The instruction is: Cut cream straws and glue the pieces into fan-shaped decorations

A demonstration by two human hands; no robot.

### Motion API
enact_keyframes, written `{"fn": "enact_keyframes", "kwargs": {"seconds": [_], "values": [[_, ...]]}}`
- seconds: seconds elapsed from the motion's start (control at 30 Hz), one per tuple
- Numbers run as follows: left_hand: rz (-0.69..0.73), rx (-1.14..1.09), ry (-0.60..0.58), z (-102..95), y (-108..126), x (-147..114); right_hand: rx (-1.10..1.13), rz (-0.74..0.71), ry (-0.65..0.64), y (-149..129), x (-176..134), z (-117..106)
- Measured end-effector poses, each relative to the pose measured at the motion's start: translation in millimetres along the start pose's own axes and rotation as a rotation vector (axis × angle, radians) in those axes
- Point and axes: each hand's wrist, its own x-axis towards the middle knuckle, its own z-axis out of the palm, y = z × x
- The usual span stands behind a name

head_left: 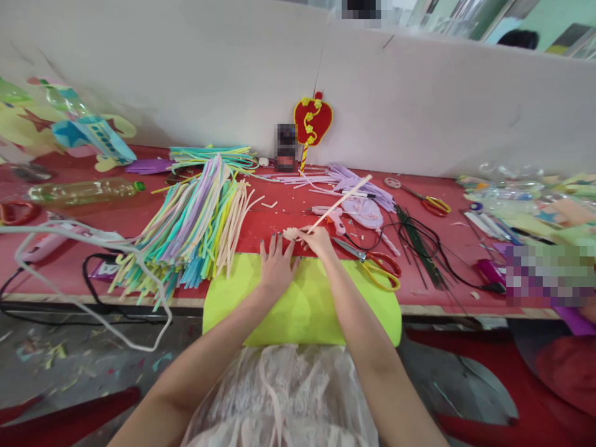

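A cream pipe cleaner (pixel 344 200) slants up and right from my right hand (pixel 318 241), whose fingers are pinched on it. At its lower end is a small ridged cream piece (pixel 290 233), apparently bent from the same pipe cleaner. My left hand (pixel 277 264) lies flat, fingers spread, with its fingertips beside that piece. Both hands rest around the top edge of a lime-yellow sheet (pixel 307 310), which hangs over the table's front edge. Scissors with red and yellow handles (pixel 379 268) lie right of my right hand. Behind it is a pink-and-white glue gun (pixel 333 217).
Left stands a large bundle of pastel pipe cleaners (pixel 186 230), with a plastic bottle (pixel 88 191) behind. Purple pipe cleaners (pixel 358 183) lie at the back. A red decorated fan shape (pixel 313 122) leans on the wall. Black cable (pixel 433 239) and a second pair of scissors (pixel 433 203) are right.
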Motion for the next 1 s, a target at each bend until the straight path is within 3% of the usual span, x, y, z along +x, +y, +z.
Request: {"fn": "enact_keyframes", "kwargs": {"seconds": [0.1, 0.27, 0.33, 0.43, 0.53, 0.73, 1.0], "values": [[-0.011, -0.096, 0.060, -6.0, -3, 3, 0.151, -0.021, 0.043, -3, -1, 1], [-0.137, -0.554, 0.349, -19.1, -22, 31, 0.500, -0.069, 0.228, -14, -2, 0], [-0.234, -0.769, 0.302, -16.4, -28, 49, 0.591, -0.072, 0.285, -18, -3, 1], [-0.382, -1.004, 0.123, -3.9, -30, 69, 0.627, -0.096, 0.327, -19, -5, 3], [-0.397, -1.157, 0.086, 8.9, -26, 75, 0.608, -0.125, 0.299, -17, -8, 5], [-0.282, -1.087, 0.184, 12.9, -27, 71, 0.462, -0.141, 0.169, -11, -12, 6], [-0.125, -0.946, 0.100, 15.3, -30, 72, 0.351, -0.263, 0.166, -11, -11, 2]]}}
